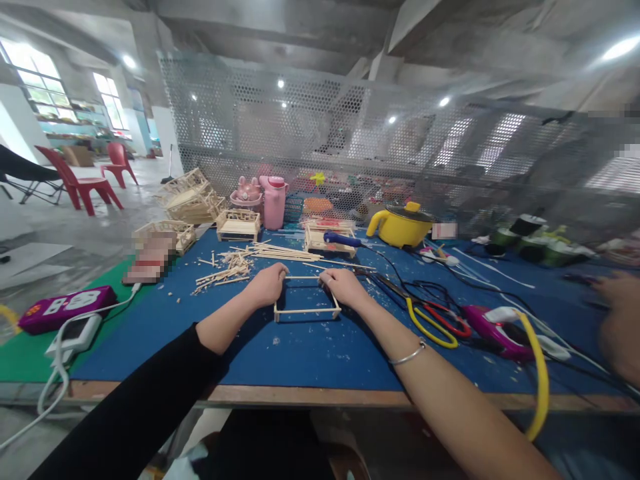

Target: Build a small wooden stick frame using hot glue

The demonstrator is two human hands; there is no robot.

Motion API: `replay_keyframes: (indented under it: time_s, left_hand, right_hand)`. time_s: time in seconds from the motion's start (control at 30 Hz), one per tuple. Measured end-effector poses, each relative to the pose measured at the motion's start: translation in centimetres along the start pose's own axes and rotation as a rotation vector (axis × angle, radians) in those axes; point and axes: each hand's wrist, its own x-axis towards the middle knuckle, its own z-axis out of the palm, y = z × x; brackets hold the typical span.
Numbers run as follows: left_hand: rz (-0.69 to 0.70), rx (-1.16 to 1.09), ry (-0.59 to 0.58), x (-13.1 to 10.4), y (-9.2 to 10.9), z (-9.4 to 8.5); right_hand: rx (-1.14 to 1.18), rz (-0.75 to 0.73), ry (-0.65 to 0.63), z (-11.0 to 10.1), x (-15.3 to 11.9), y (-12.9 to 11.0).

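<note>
A small rectangular frame of thin wooden sticks (307, 311) rests on the blue mat, with short posts at its near corners. My left hand (270, 283) is closed around its far left corner, the fingers pinched together. At the far right corner, my right hand (344, 287) pinches the frame in the same way. Both hands hide the corners they hold. Just beyond them lie a heap of short sticks (235, 268) and a bundle of longer sticks (285, 253). A blue-handled hot tool, perhaps a glue gun (343, 239), leans on a small wooden piece behind my right hand.
Red- and yellow-handled cutting tools (430, 323) and black cables lie to the right. A yellow electric pot (404, 227), a pink jug (274, 203) and small finished wooden frames (239, 225) stand behind. A phone (153, 257) is at left. Another person's hand (623, 307) shows far right.
</note>
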Motion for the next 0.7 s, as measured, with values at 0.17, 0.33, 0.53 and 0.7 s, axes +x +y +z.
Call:
replay_keyframes:
  time_s: [0.17,0.33,0.53,0.7]
  left_hand:
    - [-0.003,0.026,0.012,-0.2,0.0,-0.1]
    - [-0.04,0.091,0.109,-1.4,1.6,-1.3]
    - [0.146,0.29,0.004,-3.6,4.5,0.0]
    - [0.187,0.482,-0.125,-4.1,5.0,1.2]
  right_hand:
    - [-0.052,-0.01,0.004,0.1,-0.1,-0.2]
    - [-0.081,-0.026,0.011,0.0,-0.2,-0.2]
    - [-0.11,-0.039,-0.005,0.2,-0.1,-0.1]
    - [-0.146,-0.023,0.001,-0.2,-0.3,-0.4]
